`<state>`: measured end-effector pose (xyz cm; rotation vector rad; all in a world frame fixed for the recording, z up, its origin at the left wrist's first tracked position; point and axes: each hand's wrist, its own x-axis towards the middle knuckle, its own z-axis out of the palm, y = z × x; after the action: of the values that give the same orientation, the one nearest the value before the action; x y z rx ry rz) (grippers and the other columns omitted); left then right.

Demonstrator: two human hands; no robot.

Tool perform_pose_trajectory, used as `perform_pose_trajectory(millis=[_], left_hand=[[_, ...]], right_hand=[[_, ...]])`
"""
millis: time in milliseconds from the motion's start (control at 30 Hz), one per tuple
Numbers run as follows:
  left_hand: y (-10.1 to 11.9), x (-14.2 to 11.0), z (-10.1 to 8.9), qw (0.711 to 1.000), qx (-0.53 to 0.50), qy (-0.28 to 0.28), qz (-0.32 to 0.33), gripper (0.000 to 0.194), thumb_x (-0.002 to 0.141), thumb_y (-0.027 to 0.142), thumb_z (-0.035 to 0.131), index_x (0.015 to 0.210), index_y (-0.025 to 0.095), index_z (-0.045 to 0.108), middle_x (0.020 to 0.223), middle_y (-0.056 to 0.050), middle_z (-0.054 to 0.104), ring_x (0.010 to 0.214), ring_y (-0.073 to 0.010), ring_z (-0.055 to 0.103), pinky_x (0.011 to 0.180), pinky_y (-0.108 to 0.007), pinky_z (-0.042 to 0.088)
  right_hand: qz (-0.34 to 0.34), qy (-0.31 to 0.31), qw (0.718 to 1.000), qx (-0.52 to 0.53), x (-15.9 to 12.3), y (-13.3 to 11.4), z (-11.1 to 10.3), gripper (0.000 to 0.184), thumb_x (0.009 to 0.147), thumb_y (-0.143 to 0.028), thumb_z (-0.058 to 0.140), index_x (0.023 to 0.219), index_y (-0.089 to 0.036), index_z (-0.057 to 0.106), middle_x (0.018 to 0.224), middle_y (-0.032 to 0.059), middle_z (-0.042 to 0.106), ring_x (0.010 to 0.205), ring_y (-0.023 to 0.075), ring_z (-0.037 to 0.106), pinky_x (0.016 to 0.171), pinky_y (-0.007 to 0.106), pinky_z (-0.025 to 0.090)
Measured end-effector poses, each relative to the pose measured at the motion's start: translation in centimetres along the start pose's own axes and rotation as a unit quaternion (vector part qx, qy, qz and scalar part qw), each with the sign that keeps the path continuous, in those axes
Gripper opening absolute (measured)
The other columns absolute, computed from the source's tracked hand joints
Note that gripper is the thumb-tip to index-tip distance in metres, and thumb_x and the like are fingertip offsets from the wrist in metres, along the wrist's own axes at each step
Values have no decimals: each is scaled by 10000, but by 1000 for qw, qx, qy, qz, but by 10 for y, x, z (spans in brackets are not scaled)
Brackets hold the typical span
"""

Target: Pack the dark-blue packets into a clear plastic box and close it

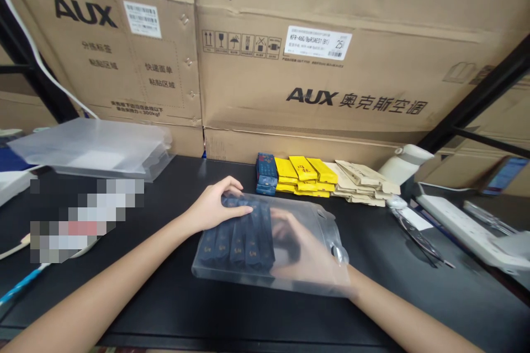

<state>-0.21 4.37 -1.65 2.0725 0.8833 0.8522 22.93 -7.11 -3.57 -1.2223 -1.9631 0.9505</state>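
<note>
A clear frosted plastic zip bag point(306, 281) lies on the black desk, its opening toward the right. Inside, at its left end, several dark blue sachets point(238, 237) with small gold marks stand side by side in a row. My left hand point(223, 204) is closed on the bag's far left part, thumb on top over the sachets and fingers at the far edge. Through the opening, my right hand point(293, 237) reaches into the bag and shows blurred through the plastic. Its fingers and thumb are around the right end of the sachets, and the fingertips are partly hidden.
Behind the bag stand stacks of dark blue packets point(266, 174), yellow packets point(305, 174) and beige packets point(360, 179). More frosted bags point(103, 146) lie back left. At right are a white bottle point(403, 162), glasses point(422, 237) and a power strip point(464, 229). Cardboard boxes point(256, 83) wall the back.
</note>
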Motion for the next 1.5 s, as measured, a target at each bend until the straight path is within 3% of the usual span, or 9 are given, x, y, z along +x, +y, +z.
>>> perform_pose_trajectory(millis=[67,133,300,367,600,900,1000,1200,1500], left_hand=[[0,0,0,1000,-5,-2,2,423,677,433,746,952,212,512,936,-46,708,894,-197,657,862,-344,476],[0,0,0,1000,-6,-1,5,423,678,437,745,953,213,513,938,-47,708,900,-200,660,866,-347,479],[-1,-1,1,1000,-8,-1,5,423,677,432,748,957,211,521,949,-54,706,911,-206,661,874,-358,483],[-1,-1,1,1000,-7,-1,5,415,680,427,747,955,208,527,957,-56,701,920,-206,658,878,-358,483],[-1,-1,1,1000,7,0,13,397,695,424,738,969,207,548,989,-54,681,956,-207,637,897,-360,474],[4,-2,0,997,70,25,28,386,690,449,734,972,219,605,1004,-45,647,965,-225,597,887,-371,457],[5,-2,-1,997,73,15,35,362,698,441,730,962,223,614,979,-39,653,948,-223,598,878,-367,456],[8,-3,-3,994,85,-8,62,409,670,472,747,989,245,629,1003,-26,665,962,-228,600,891,-374,446],[12,1,-4,993,70,-28,92,320,696,425,741,932,228,655,981,-37,686,950,-221,600,899,-376,439]], right_hand=[[11,-9,999,32,0,-2,0,843,619,-276,836,1330,-257,382,1234,88,536,1012,216,581,890,388,508],[6,-9,997,71,-1,0,0,759,600,-272,851,1240,-256,444,1259,81,511,965,187,591,868,362,521],[5,5,992,125,0,5,3,612,596,-261,850,1106,-251,514,1530,89,215,1001,179,624,891,362,547],[8,5,990,140,1,5,5,590,611,-243,840,1105,-251,517,1546,88,192,1020,189,632,906,378,549],[12,5,987,160,2,12,4,491,684,-213,788,1113,-241,550,1551,86,202,997,184,650,919,401,556],[-13,16,994,110,3,9,0,283,746,-269,750,997,-221,630,1401,69,408,1014,185,633,906,362,558],[-10,16,992,125,3,9,2,294,742,-269,752,1005,-223,627,1428,71,379,1035,197,635,923,372,551],[-16,30,988,152,7,12,4,487,734,-277,758,1179,-255,562,1481,82,332,1080,201,613,997,418,500],[-13,43,988,148,7,19,6,454,744,-266,753,1158,-247,567,1409,83,425,1054,192,626,971,396,522]])
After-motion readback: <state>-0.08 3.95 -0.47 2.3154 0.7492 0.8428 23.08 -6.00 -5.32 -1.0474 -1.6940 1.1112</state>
